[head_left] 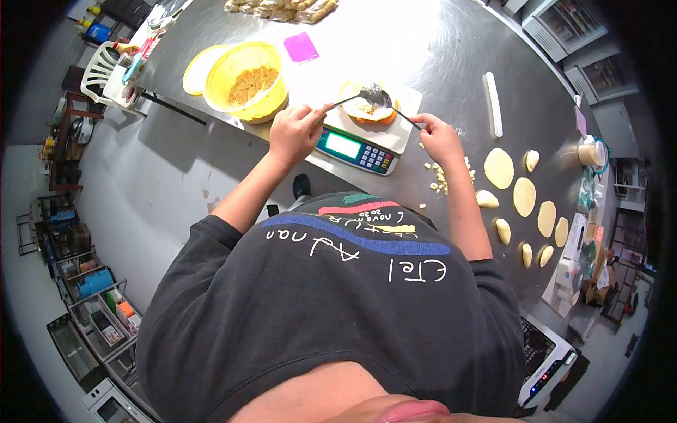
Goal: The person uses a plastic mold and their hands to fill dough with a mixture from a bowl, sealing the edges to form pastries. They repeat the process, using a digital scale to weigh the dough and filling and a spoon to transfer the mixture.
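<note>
My left hand (297, 134) is closed on the handle of a dark spoon at the left of the scale (361, 151). On the right, my right hand (440, 139) grips the handle of a second dark utensil. Both utensil heads (375, 96) meet over a small orange-rimmed dish (368, 118) on the scale's white platform; whitish food shows in and around them. The scale's display is lit. Near my left hand stands a yellow tub (266, 107) with brown crumbly filling (252, 84). Small pale dough bits (441, 185) lie beside my right forearm.
Flat dough rounds (499, 168) and folded pieces (486, 199) lie on the metal table (451, 70) at the right, below a white rolling pin (493, 104). A magenta card (302, 47), a yellow lid (199, 69) and bagged items (282, 8) are farther back.
</note>
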Tool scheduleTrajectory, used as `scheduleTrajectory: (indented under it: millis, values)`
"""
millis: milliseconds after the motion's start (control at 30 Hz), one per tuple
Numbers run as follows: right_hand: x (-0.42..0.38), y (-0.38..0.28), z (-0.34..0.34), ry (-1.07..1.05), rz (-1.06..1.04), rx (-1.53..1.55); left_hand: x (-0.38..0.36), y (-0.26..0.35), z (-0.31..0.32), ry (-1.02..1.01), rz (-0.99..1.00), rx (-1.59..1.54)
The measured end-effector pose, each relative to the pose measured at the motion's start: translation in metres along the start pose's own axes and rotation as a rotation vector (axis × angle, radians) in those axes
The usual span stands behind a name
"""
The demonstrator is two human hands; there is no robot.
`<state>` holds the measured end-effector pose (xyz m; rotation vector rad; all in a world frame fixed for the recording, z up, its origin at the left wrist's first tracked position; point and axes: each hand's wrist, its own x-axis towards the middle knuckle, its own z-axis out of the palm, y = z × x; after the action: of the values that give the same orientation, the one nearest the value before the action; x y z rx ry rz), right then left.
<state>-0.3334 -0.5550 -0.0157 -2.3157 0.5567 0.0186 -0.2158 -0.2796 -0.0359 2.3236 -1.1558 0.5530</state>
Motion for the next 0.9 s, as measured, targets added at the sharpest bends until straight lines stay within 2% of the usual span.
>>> scheduleTrajectory:
  millis: [133, 667, 900]
  values:
    - [0.001, 0.003, 0.001, -0.01, -0.008, 0.013, 0.002, 0.002, -0.001, -0.002, 0.092, 0.062]
    - [0.005, 0.007, -0.005, -0.06, -0.019, 0.045, 0.004, -0.001, 0.004, -0.032, 0.071, 0.099]
    - [0.007, 0.011, -0.009, -0.071, 0.051, 0.035, 0.004, -0.002, 0.006, -0.041, 0.054, 0.112]
